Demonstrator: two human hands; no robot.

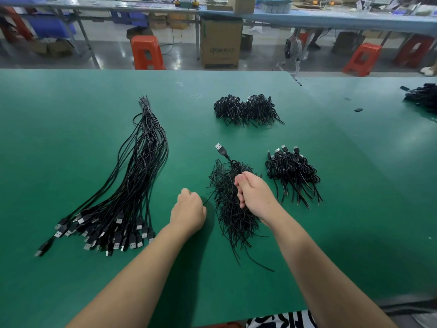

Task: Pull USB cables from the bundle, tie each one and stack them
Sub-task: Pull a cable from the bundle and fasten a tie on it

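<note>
1. Left hand: fingers curled into a fist just above the green table, pinching a thin black tie that runs off to the right.
2. Right hand: fingers wrapped round a coiled USB cable, held over the heap of ties; silver plug and black moulded boot pointing up and away, cable looped tightly below the boot.
3. Heap of ties: loose, short, thin black strands, fanned toward the near edge, directly under the right hand.
4. Bundle: left of both hands, well apart from the heap; long black cables, bound at the far end by a pale band, splayed at the near end into many silver-tipped plugs.
5. Near stack: right of the held cable; tied black coils, plugs at the far side, bare tails toward the near side.
6. Far stack: beyond the hands; denser mound of tied coils.
</note>
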